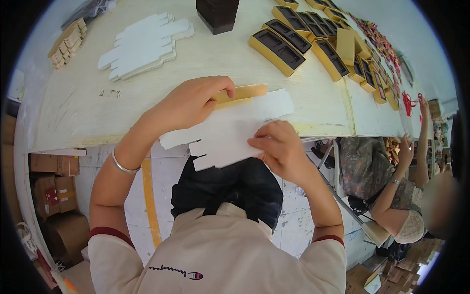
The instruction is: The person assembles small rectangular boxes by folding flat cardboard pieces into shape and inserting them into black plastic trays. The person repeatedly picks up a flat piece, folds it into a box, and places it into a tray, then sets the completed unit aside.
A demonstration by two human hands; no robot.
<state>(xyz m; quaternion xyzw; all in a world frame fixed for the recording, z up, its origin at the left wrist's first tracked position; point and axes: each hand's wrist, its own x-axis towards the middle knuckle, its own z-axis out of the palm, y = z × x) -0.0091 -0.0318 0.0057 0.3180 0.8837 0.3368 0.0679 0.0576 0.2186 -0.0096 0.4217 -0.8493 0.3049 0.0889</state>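
Observation:
A flat cardboard box blank (230,128), white on the upper face, lies at the table's near edge in front of me. Its far flap (249,93) is folded up and shows a gold side. My left hand (198,100) pinches that gold flap, thumb on the near side and fingers over the top. Bent fingers of my right hand (280,147) grip the blank's near right edge, which juts out past the table edge over my lap.
A stack of white box blanks (147,46) lies far left. A dark block-shaped container (218,17) stands at the far middle. Gold boxes with black inserts (279,51) crowd the far right. A co-worker's arm (391,196) reaches in at right. Cartons (54,193) sit under the table.

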